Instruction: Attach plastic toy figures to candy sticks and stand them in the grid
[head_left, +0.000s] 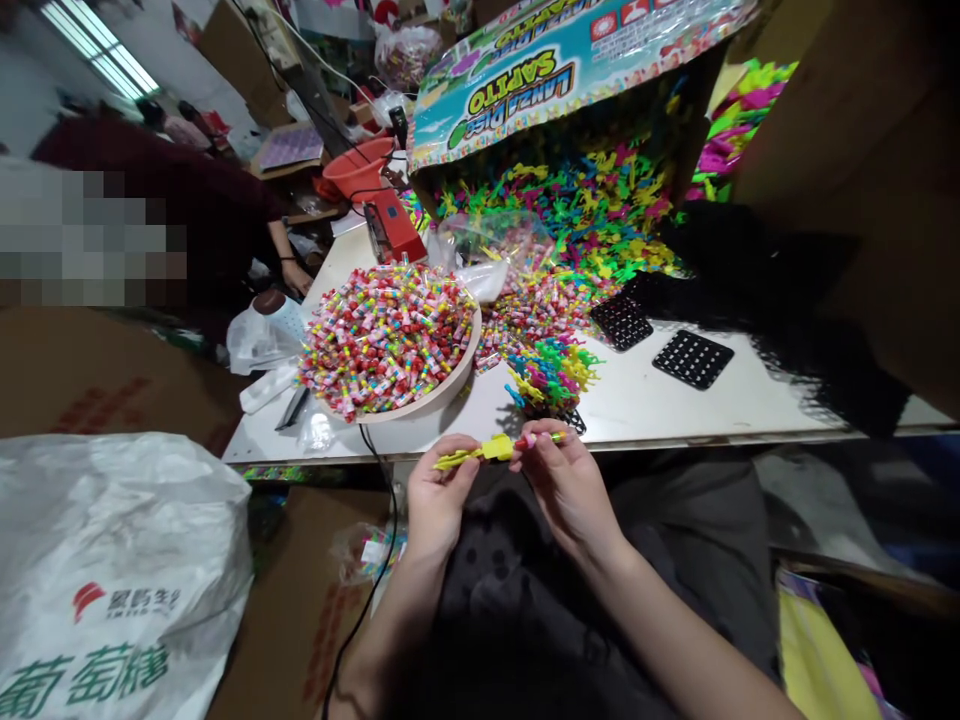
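"While the left hand pinched the slender end of a yellow plastic piece, what did the right hand hold?"

"A small candy tube, gripped between thumb and fingers. Both items were in line at the lower centre of the frame, before the edge of the white table. The hands were close together, each clamped on its own item."

"Which step was in hand?"

"By judgement, the tube was being aligned with, or seated against, the block-shaped end of the yellow piece. The next move called for a steady left pinch, straight alignment and light right-hand pressure."

"Where was the stock?"

"Wrapped candy tubes filled the round basin left of centre. A bunch of coloured plastic figures stood at centre; a black perforated tray lay to its right. More figures lay in the printed carton at upper right."

"What could not be verified?"

"The right fingers covered part of the tube, so its seating could not be confirmed. The bunch hid most of its base. At upper left, a co-worker's hand was visible, but its action was unclear. Shadow obscured the right side."
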